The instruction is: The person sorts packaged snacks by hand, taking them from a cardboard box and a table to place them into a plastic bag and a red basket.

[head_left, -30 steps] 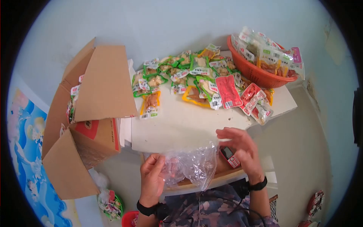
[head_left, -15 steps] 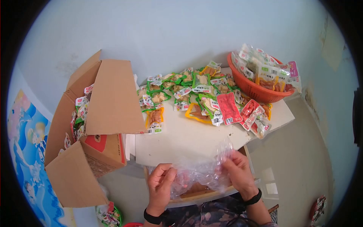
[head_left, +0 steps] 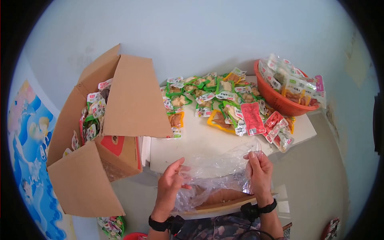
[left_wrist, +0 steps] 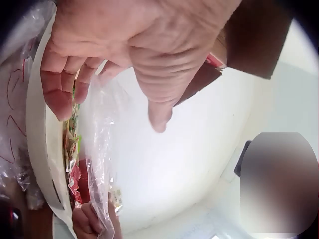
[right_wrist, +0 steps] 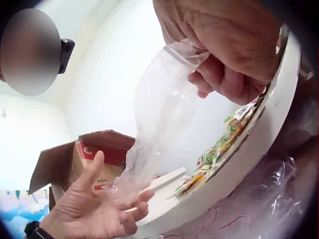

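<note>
A clear plastic bag (head_left: 218, 164) stretches between my hands over the table's front edge in the head view. My right hand (head_left: 261, 175) pinches its right edge between thumb and curled fingers. In the right wrist view the bag (right_wrist: 162, 102) hangs from that grip toward the left hand (right_wrist: 97, 214), whose palm faces up with the thumb spread apart. The bag's left end lies against the fingers of my left hand (head_left: 168, 191), which are loosely bent and do not grip. Vacuum-packed food packets (head_left: 228, 112) lie in a heap beyond the bag.
An open cardboard box (head_left: 134, 100) with packets inside stands at the left. An orange basket (head_left: 276, 100) full of packets sits at the table's back right. Below the bag, a wooden drawer (head_left: 228, 205) is pulled out. A green basket (head_left: 122, 228) is on the floor.
My right hand was free of the bag, then took hold of its right side and drew it wider. My left hand has loosened from its pinch. The bag is now spread more.
</note>
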The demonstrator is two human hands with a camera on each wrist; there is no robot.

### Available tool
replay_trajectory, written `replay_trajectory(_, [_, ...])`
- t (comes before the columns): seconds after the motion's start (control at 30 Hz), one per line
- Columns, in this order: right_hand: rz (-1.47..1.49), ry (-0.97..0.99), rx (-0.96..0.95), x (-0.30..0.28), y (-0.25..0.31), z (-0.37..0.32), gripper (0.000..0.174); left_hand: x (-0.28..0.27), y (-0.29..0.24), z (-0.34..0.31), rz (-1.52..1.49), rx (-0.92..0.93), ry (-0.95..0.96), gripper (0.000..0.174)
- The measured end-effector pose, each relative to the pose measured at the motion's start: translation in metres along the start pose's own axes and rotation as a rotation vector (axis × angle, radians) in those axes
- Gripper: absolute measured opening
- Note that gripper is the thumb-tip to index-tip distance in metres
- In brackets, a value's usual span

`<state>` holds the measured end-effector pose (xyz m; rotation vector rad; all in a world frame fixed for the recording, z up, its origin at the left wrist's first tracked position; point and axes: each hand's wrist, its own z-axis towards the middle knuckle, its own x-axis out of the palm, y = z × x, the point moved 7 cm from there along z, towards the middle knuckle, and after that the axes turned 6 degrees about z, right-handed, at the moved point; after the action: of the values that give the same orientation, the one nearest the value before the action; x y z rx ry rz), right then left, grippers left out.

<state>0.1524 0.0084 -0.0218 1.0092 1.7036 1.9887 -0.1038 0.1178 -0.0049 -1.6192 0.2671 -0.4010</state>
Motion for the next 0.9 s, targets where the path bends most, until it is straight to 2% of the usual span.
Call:
replay_trajectory(0.13, [-0.047,0.006,0.015,0.005,-0.004,-0.006,0.029,0.003,0.018,0.0,0.274,0.175,0.013,0.032])
replay_trajectory(0.23, [-0.119,0.165,0.05,0.01,-0.01,-0.012,0.025,-0.01,0.033,0.005,0.338,0.148,-0.058,0.022])
replay_trajectory(0.37, [-0.346,0.283,-0.029,0.013,-0.002,-0.016,0.023,-0.023,0.02,0.008,-0.263,-0.052,-0.186,0.011])
replay_trajectory(0.43, [-0.433,0.302,-0.109,0.008,-0.003,-0.012,0.022,-0.025,0.022,0.012,-0.315,-0.006,-0.145,0.011])
replay_trajectory(0.47, [-0.408,0.299,-0.088,0.008,-0.005,-0.013,0.022,-0.026,0.022,0.014,-0.342,0.019,-0.124,0.012])
replay_trajectory(0.53, [-0.363,0.287,-0.047,0.005,-0.008,-0.013,0.022,-0.028,0.025,0.008,-0.29,0.018,-0.096,0.015])
replay_trajectory(0.7, [-0.192,0.113,-0.004,-0.003,0.0,-0.012,0.023,-0.025,0.021,0.008,-0.161,0.023,-0.078,0.028])
replay_trajectory(0.77, [-0.177,0.078,-0.026,-0.004,0.002,-0.009,0.023,-0.024,0.02,0.009,-0.052,0.013,-0.131,0.04])
replay_trajectory(0.87, [-0.215,0.046,-0.078,-0.005,0.0,-0.01,0.024,-0.007,0.025,0.007,0.222,0.172,-0.044,0.065])
replay_trajectory(0.9, [-0.23,0.041,-0.099,-0.004,-0.002,-0.01,0.024,-0.009,0.027,0.007,0.234,0.149,-0.047,0.067])
